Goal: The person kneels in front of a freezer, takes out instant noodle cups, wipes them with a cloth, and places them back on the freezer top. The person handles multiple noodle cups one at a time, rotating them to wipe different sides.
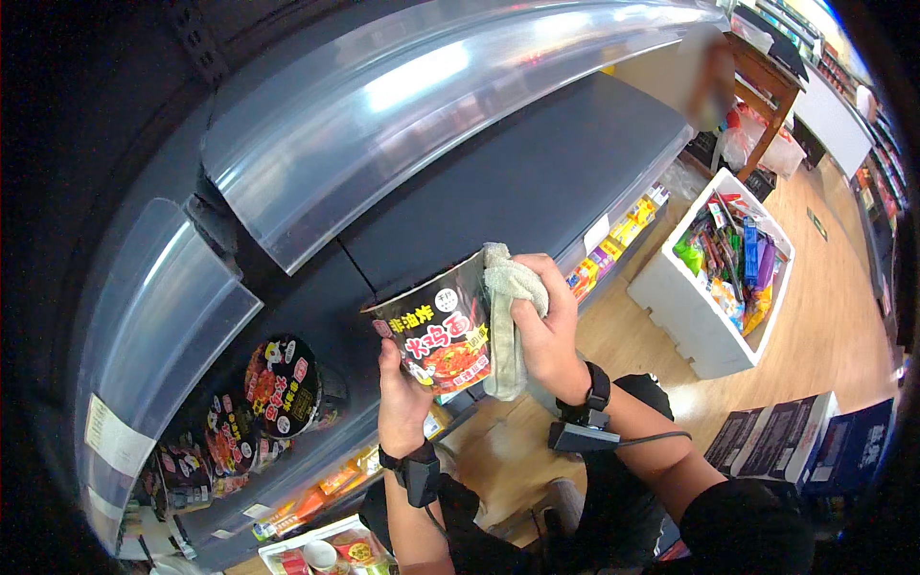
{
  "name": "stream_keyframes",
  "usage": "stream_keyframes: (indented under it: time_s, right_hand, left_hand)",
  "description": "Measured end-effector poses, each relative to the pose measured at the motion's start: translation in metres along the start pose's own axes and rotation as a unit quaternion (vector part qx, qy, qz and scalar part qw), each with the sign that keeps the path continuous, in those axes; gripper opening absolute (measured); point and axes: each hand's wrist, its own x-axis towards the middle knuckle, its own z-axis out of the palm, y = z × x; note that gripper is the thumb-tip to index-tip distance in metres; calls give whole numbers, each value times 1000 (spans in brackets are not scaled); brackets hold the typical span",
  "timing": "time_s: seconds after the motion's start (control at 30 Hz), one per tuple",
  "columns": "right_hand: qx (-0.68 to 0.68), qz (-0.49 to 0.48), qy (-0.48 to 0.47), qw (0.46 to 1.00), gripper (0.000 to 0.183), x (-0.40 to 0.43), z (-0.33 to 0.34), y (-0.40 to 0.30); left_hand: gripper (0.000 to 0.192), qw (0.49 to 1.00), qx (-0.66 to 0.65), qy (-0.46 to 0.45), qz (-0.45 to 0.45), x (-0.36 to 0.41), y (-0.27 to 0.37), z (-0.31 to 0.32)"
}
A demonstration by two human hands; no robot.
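A black instant noodle cup (442, 334) with colourful print is tilted in front of me, above the edge of a dark shelf (503, 180). My left hand (410, 402) grips its lower left side. Against the cup's right side, my right hand (550, 327) holds a pale grey-green cloth (507, 323), part of which hangs down beside the cup. Similar black noodle cups (284, 384) stand on the shelf at the lower left, behind a clear plastic guard. Both wrists wear black straps with small devices.
Clear curved plastic guards (402, 93) run above the shelf. Coloured packets (607, 251) line a lower shelf. On the wooden floor stand a white foam box (690, 316) full of packaged goods, cartons (780, 438) at right and a tray of cups (277, 550) at bottom.
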Motion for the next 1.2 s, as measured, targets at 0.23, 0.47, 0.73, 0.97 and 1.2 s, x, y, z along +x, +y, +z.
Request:
stream_keyframes:
  time_s: [0.23, 0.47, 0.73, 0.97, 1.2]
  right_hand:
    - [-50, -56, -5, 997, 36, 2, 0, 0]
    - [-63, -74, -14, 995, 37, 2, -2, -5]
    - [-50, -43, -2, 998, 39, 1, 0, -8]
    - [-17, -4, -13, 1000, 42, 2, 0, -9]
    - [36, 34, -20, 999, 47, 5, 1, -12]
  left_hand:
    - [79, 998, 59, -3, 17, 2, 0, 1]
    - [80, 995, 98, -18, 27, 3, -3, -12]
    - [73, 995, 92, -17, 44, 1, 1, 1]
    - [70, 993, 104, 8, 48, -1, 1, 4]
    - [67, 994, 91, -7, 56, -3, 5, 6]
